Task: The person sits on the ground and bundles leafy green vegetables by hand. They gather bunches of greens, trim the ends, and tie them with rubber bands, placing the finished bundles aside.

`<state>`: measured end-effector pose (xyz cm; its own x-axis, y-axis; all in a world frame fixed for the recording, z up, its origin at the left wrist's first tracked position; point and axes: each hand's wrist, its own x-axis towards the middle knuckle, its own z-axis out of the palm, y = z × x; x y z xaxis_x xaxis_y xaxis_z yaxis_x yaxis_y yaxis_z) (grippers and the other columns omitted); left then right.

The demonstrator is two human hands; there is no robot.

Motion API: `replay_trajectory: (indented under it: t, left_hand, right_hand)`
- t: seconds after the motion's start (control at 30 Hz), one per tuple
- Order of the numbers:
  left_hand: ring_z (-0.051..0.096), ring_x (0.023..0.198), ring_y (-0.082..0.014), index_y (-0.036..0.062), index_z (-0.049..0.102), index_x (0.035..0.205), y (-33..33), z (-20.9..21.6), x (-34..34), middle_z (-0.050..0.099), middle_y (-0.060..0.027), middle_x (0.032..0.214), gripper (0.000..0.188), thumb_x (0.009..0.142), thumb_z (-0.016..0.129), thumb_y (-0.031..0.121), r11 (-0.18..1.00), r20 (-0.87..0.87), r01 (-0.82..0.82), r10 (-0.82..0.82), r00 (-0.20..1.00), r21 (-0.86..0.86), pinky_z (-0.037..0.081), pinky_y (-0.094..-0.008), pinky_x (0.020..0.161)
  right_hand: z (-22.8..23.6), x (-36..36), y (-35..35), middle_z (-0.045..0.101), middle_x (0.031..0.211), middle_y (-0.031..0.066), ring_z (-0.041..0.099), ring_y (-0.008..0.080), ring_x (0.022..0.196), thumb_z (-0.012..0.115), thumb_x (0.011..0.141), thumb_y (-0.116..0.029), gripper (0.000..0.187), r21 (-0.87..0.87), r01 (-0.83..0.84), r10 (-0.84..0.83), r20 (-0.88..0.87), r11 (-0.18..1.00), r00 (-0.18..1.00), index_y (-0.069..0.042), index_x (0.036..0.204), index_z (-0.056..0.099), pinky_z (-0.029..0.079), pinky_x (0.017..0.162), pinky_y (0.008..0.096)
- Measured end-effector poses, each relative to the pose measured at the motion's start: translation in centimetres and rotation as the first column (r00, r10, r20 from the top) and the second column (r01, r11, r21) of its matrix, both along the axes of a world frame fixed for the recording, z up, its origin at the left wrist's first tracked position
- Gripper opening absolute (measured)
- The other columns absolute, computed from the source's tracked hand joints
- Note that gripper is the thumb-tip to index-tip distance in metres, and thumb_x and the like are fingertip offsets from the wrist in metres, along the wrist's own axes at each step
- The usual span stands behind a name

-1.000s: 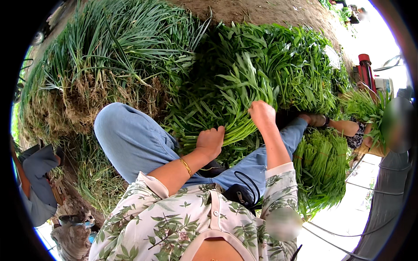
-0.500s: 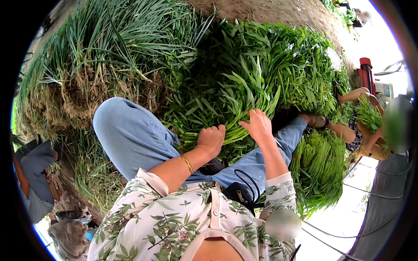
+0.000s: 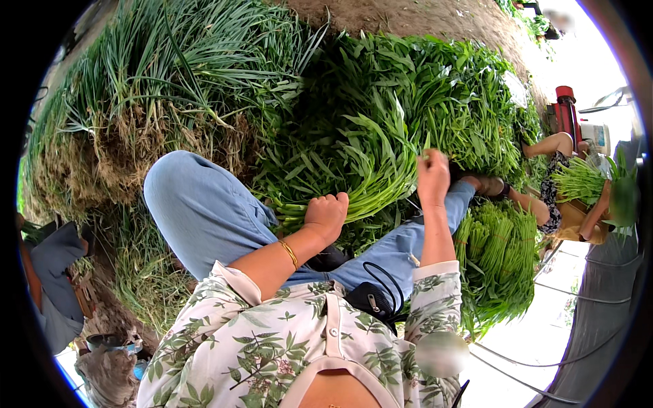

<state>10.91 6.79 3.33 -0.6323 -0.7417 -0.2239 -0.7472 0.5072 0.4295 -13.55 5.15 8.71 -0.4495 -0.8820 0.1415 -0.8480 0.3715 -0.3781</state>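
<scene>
My left hand (image 3: 326, 219) is closed around the stems of a bunch of water spinach (image 3: 371, 192), long-leaved and green, lying between my knees. The leafy ends fan out away from me to the upper right. My right hand (image 3: 433, 178) is raised just right of the bunch, its fingers curled together and slightly blurred. A light green tip shows at its fingertips, too small to tell what it belongs to. Beyond the bunch lies a big heap of the same loose greens (image 3: 435, 88).
A tall pile of scallions with dry roots (image 3: 163, 129) stands at left. Tied bundles of greens (image 3: 500, 251) lie right of my leg. Another person (image 3: 568, 183) holding greens sits at far right, near a red flask (image 3: 566, 112). Someone's grey-clad leg (image 3: 58, 272) shows at far left.
My right hand has left the bunch and moved right and up, its fingers now curled. My left hand keeps its hold. The person at far right has shifted the greens.
</scene>
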Motion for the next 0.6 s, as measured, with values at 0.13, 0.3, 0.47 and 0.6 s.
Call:
replay_trajectory:
  t: [0.13, 0.3, 0.47, 0.6]
  left_hand:
    - [0.062, 0.076, -0.0309, 0.0040, 0.049, 0.093, -0.8, 0.9, -0.3, 0.060, -0.0148, 0.082, 0.031, 0.066, 0.064, 0.005, 1.000, -0.053, 0.021, -0.020, 0.998, 0.022, 0.049, -0.0387, 0.067]
    - [0.060, 0.071, -0.0190, -0.0015, 0.057, 0.105, -3.6, 3.9, 0.9, 0.063, -0.0089, 0.084, 0.044, 0.062, 0.068, 0.001, 0.337, -0.406, 0.227, 0.789, 0.461, 0.914, 0.051, -0.0318, 0.067]
    - [0.061, 0.068, -0.0206, 0.0002, 0.058, 0.100, -5.0, 2.5, 0.3, 0.061, -0.0097, 0.080, 0.039, 0.062, 0.065, -0.002, 0.031, -0.238, 0.419, 0.860, 0.452, 0.907, 0.052, -0.0322, 0.063]
    - [0.060, 0.067, -0.0199, -0.0002, 0.057, 0.099, -4.3, 3.2, 0.3, 0.061, -0.0094, 0.079, 0.039, 0.061, 0.068, -0.001, -0.028, -0.190, 0.420, 0.863, 0.468, 0.907, 0.052, -0.0315, 0.061]
  right_hand:
    - [-0.9, 1.3, 0.4, 0.061, 0.083, 0.0144, 0.059, 0.0324, 0.078, 0.066, 0.079, -0.030, 0.025, 0.453, -0.145, 0.218, -0.113, 0.880, 0.969, -0.005, 0.082, 0.062, 0.048, 0.069, 0.0412]
    - [6.3, -1.8, -1.1, 0.060, 0.076, 0.0038, 0.056, 0.0150, 0.067, 0.059, 0.086, -0.010, 0.010, -0.426, 0.582, -0.193, 0.667, 0.693, 0.719, 0.000, 0.087, 0.059, 0.045, 0.059, 0.0273]
    - [6.1, -3.2, -0.3, 0.057, 0.113, 0.0082, 0.056, 0.0168, 0.093, 0.061, 0.083, -0.004, 0.051, -0.352, 0.379, -0.216, 0.422, 0.856, 0.880, 0.001, 0.130, 0.043, 0.046, 0.078, 0.0274]
    - [4.6, 0.6, 0.3, 0.061, 0.102, 0.0074, 0.057, 0.0132, 0.088, 0.065, 0.082, -0.007, 0.034, -0.276, 0.095, -0.011, 0.290, 0.957, 0.957, 0.001, 0.114, 0.056, 0.047, 0.079, 0.0255]
